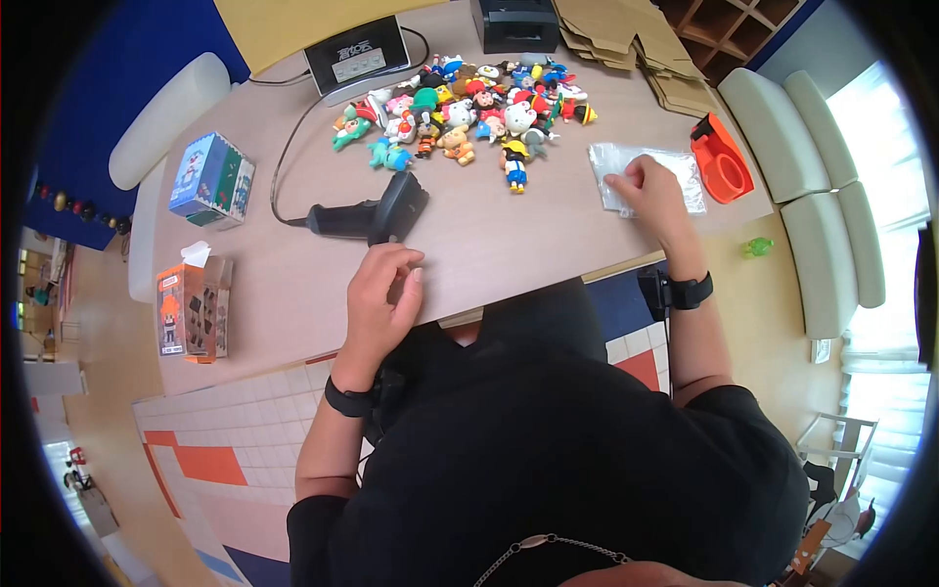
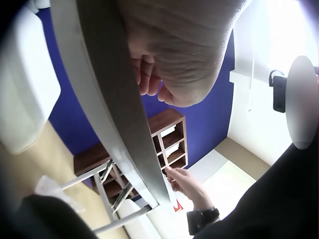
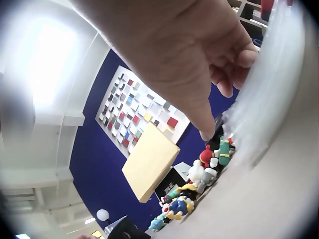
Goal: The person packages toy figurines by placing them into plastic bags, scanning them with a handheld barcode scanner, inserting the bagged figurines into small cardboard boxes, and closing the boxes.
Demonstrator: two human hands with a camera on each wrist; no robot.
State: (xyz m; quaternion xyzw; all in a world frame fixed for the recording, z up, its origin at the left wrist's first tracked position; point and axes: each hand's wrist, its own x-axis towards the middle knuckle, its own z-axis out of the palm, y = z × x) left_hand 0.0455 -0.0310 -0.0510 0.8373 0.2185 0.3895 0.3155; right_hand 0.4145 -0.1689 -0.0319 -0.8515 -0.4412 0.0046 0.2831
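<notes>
My right hand is over a stack of clear plastic bags at the table's right side. In the right wrist view its fingers bend loosely, the thumb stands apart from them, and the bags rise close beside the fingertips. Nothing shows between thumb and fingers. At the front edge, my left hand rests with loosely bent fingers, holding nothing. A black handheld barcode scanner lies just beyond its fingertips. Small colourful toy figures are heaped toward the back, one in yellow and blue nearest the front.
An orange-red plastic holder sits right of the bags. Brown paper bags and a black printer stand behind. A blue-green box and a tissue box line the left side, near the scanner cable. A display stands at the back.
</notes>
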